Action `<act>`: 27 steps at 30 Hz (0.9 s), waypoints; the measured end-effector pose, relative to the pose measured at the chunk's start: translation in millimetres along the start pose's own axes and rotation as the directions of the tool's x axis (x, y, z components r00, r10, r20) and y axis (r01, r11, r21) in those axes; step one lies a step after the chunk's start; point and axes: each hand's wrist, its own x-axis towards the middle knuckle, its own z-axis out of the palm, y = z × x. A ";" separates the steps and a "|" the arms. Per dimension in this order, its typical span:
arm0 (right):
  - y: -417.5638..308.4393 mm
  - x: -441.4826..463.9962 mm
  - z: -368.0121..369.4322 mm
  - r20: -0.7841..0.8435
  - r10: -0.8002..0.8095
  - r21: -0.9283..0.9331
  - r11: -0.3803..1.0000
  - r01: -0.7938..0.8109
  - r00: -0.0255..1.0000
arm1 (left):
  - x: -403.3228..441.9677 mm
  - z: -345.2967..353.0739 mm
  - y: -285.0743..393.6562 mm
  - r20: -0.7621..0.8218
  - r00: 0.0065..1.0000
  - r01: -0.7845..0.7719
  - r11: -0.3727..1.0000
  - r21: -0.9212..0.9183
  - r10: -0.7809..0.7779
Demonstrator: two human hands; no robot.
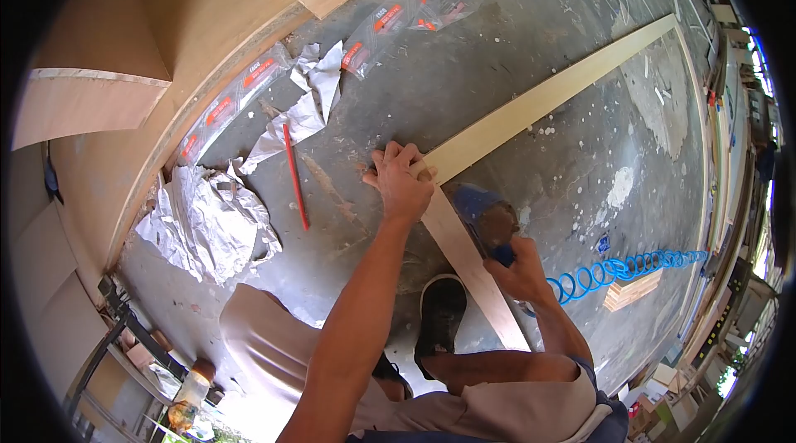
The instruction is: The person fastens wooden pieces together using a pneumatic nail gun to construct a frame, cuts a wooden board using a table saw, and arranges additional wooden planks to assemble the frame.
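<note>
A long pale wooden strip runs over the grey floor and meets a second wooden strip at a corner. My left hand is on that corner, its fingers bent over the end of the wood. Beside the second strip, my right hand is wrapped round the dark blue handle of a blue air tool, whose head lies close to the joint. A coiled blue hose stretches to the right from near my right hand. How far the tool touches the wood cannot be made out.
A red pencil-like stick lies left of my left hand, near crumpled silvery paper and clear plastic wrap. Stacked small wood blocks are under the hose. A large wooden panel structure borders the upper left. My shoe is beside the second strip.
</note>
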 end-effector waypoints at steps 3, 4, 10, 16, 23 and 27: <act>12.1 -4.9 -9.5 -0.014 0.070 -0.046 0.996 -0.070 0.997 | -3.8 4.0 -7.0 -0.046 0.998 -0.047 0.999 0.003 0.048; 12.0 -5.4 -10.3 -0.012 0.066 -0.051 0.996 -0.067 0.998 | -5.5 5.9 -12.2 -0.051 0.998 -0.045 0.999 0.000 0.045; 14.1 12.4 -10.9 -0.031 0.041 0.115 0.993 -0.038 0.999 | -10.3 10.0 -28.0 -0.158 0.948 -0.276 0.961 0.028 0.277; -12.7 38.7 5.9 0.023 0.060 0.141 0.988 -0.063 0.998 | -11.1 -4.0 -24.4 -0.037 0.962 -0.271 0.963 0.005 0.271; -27.5 51.7 14.8 0.098 0.102 0.112 0.987 -0.113 0.990 | -8.1 0.4 -29.9 -0.031 0.963 -0.270 0.962 -0.030 0.269; -27.4 50.6 17.8 0.091 0.097 0.111 0.988 -0.107 0.991 | -8.3 0.1 -29.9 -0.065 0.959 -0.278 0.958 -0.067 0.274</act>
